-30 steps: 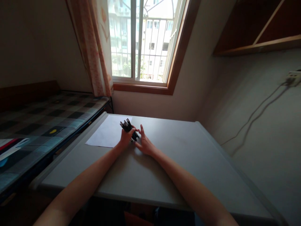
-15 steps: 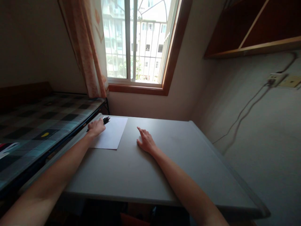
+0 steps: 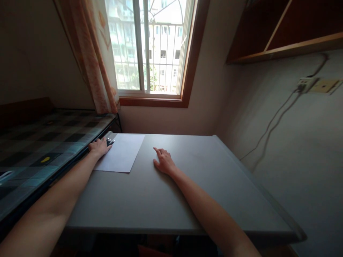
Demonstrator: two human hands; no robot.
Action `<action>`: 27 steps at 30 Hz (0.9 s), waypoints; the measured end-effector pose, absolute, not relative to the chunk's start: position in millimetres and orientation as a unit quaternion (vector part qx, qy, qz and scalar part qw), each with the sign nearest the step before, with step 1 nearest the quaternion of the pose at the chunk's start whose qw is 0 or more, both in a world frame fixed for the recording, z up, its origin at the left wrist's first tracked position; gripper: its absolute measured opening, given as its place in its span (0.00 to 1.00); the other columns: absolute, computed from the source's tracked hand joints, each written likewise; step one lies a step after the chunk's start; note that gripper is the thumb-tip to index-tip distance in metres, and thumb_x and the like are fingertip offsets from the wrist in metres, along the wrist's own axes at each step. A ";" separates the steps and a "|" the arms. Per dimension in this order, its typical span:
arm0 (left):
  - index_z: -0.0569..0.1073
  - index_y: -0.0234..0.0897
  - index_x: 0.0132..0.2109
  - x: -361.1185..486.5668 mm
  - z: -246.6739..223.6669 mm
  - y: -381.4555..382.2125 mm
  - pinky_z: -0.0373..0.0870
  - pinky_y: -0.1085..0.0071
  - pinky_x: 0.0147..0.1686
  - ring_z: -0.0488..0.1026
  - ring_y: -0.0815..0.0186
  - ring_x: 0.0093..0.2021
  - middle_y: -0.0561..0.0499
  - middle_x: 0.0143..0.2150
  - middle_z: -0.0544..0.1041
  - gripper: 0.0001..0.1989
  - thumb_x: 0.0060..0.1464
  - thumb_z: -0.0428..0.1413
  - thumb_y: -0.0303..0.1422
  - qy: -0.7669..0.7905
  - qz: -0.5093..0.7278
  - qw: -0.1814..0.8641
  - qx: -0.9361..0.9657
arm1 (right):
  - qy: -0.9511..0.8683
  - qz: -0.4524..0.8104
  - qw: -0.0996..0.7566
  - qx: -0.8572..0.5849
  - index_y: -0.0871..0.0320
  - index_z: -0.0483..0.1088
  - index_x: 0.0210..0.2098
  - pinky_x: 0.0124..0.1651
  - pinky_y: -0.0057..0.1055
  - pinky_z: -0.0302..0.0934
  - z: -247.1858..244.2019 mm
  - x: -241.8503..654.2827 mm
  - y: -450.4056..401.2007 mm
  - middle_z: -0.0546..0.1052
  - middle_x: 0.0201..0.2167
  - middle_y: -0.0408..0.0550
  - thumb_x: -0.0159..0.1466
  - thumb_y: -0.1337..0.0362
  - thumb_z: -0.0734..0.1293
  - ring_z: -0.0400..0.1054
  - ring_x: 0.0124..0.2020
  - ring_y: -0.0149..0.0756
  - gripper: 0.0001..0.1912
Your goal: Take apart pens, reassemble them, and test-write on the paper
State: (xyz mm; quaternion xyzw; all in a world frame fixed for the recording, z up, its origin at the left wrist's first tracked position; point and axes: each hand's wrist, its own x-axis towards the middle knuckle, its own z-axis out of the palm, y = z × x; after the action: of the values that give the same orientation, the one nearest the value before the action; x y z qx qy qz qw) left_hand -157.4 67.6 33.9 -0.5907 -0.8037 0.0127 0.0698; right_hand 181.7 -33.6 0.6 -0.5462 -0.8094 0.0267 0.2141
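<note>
My left hand (image 3: 98,146) is closed over a small bunch of dark pens (image 3: 109,142) at the left edge of the desk. Their tips stick out past my fingers toward the paper; the rest is hidden under the hand, so I cannot tell how many there are. Beside that hand lies a blank white sheet of paper (image 3: 124,152), flat on the grey desk (image 3: 150,200). My right hand (image 3: 164,161) rests on the desktop to the right of the sheet, fingers apart and holding nothing.
Left of the desk stands a bed with a checked mattress (image 3: 66,134). A barred window (image 3: 150,53) with a patterned curtain (image 3: 96,71) is behind. On the right wall are a wooden shelf (image 3: 289,46), a socket (image 3: 307,84) and a hanging cable (image 3: 268,125).
My left hand has shifted left with the pens, off the paper's middle to the desk's left edge. The right hand has stayed in place; the view has turned slightly right.
</note>
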 end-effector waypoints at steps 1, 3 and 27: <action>0.62 0.31 0.57 -156.1 32.6 67.1 0.63 0.52 0.42 0.64 0.41 0.51 0.28 0.54 0.65 0.34 0.51 0.45 0.51 -0.797 0.010 0.082 -0.599 | -0.810 0.029 0.214 -0.546 0.55 0.49 0.62 0.52 0.37 0.51 0.0 181.8 -33.3 0.64 0.52 0.54 0.61 0.59 0.60 0.57 0.51 0.41 0.31; 0.64 0.32 0.56 -154.6 29.1 66.8 0.61 0.50 0.44 0.62 0.40 0.53 0.29 0.55 0.64 0.34 0.52 0.42 0.52 -0.782 0.010 0.098 -0.615 | -0.811 0.033 0.218 -0.542 0.55 0.51 0.61 0.52 0.37 0.51 -1.2 182.0 -32.6 0.64 0.51 0.54 0.61 0.59 0.60 0.57 0.51 0.41 0.30; 0.56 0.46 0.63 -127.0 4.8 44.2 0.33 0.49 0.59 0.40 0.50 0.66 0.47 0.66 0.51 0.36 0.52 0.38 0.58 -0.599 0.002 0.055 -0.799 | -0.811 0.028 0.230 -0.537 0.55 0.63 0.55 0.52 0.37 0.52 -4.9 182.5 -30.0 0.67 0.49 0.53 0.63 0.58 0.58 0.59 0.51 0.40 0.21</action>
State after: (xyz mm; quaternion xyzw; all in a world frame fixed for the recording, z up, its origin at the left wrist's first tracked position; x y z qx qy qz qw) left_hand -127.0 44.2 4.8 -0.7985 -0.5994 0.0020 0.0552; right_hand 182.5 -30.0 -4.9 -0.5371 -0.8110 0.0280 0.2304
